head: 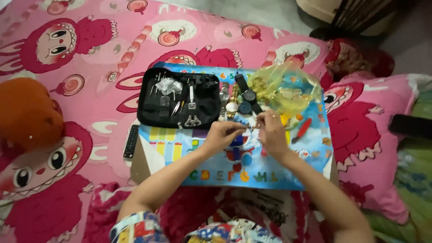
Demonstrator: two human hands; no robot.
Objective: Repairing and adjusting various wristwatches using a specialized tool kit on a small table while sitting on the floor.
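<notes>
Small metal piece (250,127) pinched between left hand (222,134) and right hand (271,130), both grips clenched, forearms angled inward over the mat (180,153)

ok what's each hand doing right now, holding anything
Left hand: fingers curled shut, pinching a small metal piece; too small to identify.
Right hand: fingers bent onto the same small piece.

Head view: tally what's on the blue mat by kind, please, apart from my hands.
Black tool case, open: 1
Watches beside the case: about 4, too small to be sure
Yellow plastic bag: 1
Red-handled tool: 1
Total: about 7
</notes>
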